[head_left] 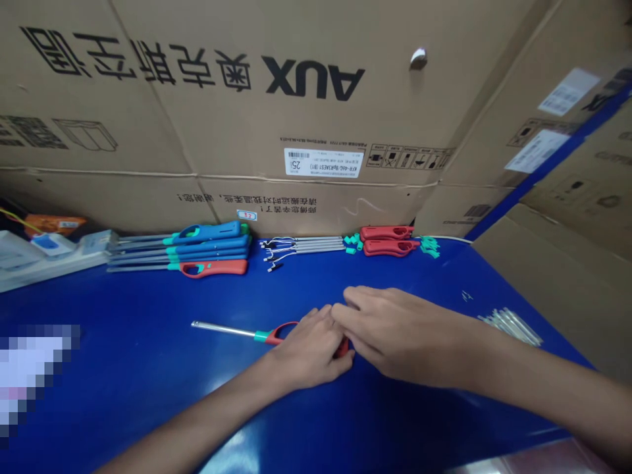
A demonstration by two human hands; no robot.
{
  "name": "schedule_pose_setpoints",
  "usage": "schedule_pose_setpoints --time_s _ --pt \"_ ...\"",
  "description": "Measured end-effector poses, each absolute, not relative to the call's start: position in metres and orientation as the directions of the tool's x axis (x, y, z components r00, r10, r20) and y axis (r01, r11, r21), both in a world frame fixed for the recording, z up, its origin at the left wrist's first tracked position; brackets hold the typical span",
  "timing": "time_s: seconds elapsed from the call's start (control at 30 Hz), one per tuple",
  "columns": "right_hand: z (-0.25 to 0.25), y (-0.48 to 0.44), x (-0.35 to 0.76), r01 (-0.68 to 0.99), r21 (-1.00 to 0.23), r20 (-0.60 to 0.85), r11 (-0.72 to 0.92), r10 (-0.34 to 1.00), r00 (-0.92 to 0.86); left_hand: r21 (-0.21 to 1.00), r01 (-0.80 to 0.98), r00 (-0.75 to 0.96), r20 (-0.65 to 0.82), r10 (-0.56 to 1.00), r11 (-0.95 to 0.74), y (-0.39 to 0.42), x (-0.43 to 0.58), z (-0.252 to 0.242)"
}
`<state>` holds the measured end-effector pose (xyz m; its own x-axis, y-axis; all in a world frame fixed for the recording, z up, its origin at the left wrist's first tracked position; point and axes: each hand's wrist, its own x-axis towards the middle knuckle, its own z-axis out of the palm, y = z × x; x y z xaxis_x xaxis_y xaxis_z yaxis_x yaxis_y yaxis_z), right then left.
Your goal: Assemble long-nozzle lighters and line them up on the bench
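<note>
A red long-reach lighter [276, 336] lies on the blue tabletop, its silver tube pointing left and a green collar at the tube's base. My left hand [313, 349] is closed round its red handle, covering most of it. Against the left fingers, over the handle's right end, my right hand [405, 332] is closed with its fingers pressed together. What the right fingers grip, if anything, is hidden from view.
Behind are blue and red lighters [212, 250], silver tubes with wires [316, 245], red handle shells [388, 247] and green parts [430, 246]. Thin silver rods [513, 327] lie at right. A power strip [96, 243] sits at left. Cardboard [316, 118] walls the back.
</note>
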<state>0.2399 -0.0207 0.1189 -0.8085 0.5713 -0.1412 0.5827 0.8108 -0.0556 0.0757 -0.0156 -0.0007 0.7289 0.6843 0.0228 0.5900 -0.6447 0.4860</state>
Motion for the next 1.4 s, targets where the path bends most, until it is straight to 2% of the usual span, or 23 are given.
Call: schedule_pose_setpoints --time_s 0.1,0.23,0.3,0.37,0.47,0.57,0.63,0.73,0.8,0.93,1.0,1.17,1.27,1.4 --pt "0.122 -0.024 0.239 0.559 -0.114 -0.154 0.821 0.541 -0.827 0.494 0.575 0.740 0.026 0.673 -0.652 -0.015 0.076 -0.004" --pt "0.116 -0.024 0.236 0.546 0.032 -0.199 0.837 0.541 -0.817 0.468 0.589 0.744 0.005 0.668 -0.659 -0.016 0.076 -0.007" --pt "0.114 -0.024 0.236 0.574 0.055 -0.246 0.817 0.569 -0.785 0.460 0.586 0.745 0.017 0.666 -0.667 -0.016 0.076 -0.007" --pt "0.116 -0.024 0.238 0.597 0.011 -0.219 0.802 0.584 -0.781 0.470 0.581 0.744 0.024 0.667 -0.664 -0.016 0.076 -0.006" --pt "0.122 -0.024 0.242 0.575 -0.132 -0.157 0.807 0.556 -0.816 0.490 0.580 0.736 0.027 0.676 -0.651 -0.016 0.076 -0.004" --pt "0.125 -0.023 0.242 0.575 -0.213 -0.207 0.790 0.539 -0.817 0.494 0.571 0.733 0.054 0.679 -0.656 -0.015 0.076 -0.004" --pt "0.122 -0.022 0.240 0.575 -0.163 -0.182 0.802 0.548 -0.816 0.492 0.569 0.738 0.048 0.673 -0.659 -0.014 0.076 -0.004" --pt "0.115 -0.023 0.239 0.603 -0.025 -0.169 0.798 0.591 -0.789 0.488 0.567 0.746 0.038 0.665 -0.663 -0.015 0.076 -0.004" --pt "0.113 -0.025 0.240 0.622 0.002 -0.176 0.783 0.613 -0.770 0.483 0.571 0.740 0.046 0.671 -0.663 -0.016 0.076 -0.004" --pt "0.125 -0.024 0.249 0.613 -0.156 -0.139 0.775 0.597 -0.790 0.472 0.586 0.735 0.032 0.677 -0.658 -0.017 0.075 0.000" --pt "0.136 -0.017 0.258 0.637 -0.253 -0.108 0.728 0.633 -0.766 0.453 0.602 0.731 0.018 0.682 -0.657 -0.018 0.075 0.003" --pt "0.140 0.005 0.290 0.718 -0.456 0.166 0.526 0.843 -0.512 0.411 0.599 0.756 -0.008 0.655 -0.687 -0.019 0.072 0.012" --pt "0.117 0.010 0.303 0.689 -0.609 0.142 0.393 0.908 -0.394 0.364 0.599 0.771 -0.022 0.636 -0.713 -0.018 0.073 0.016" --pt "0.074 0.009 0.306 0.619 -0.737 0.102 0.269 0.951 -0.292 0.182 0.611 0.784 0.000 0.621 -0.771 -0.017 0.079 0.018"
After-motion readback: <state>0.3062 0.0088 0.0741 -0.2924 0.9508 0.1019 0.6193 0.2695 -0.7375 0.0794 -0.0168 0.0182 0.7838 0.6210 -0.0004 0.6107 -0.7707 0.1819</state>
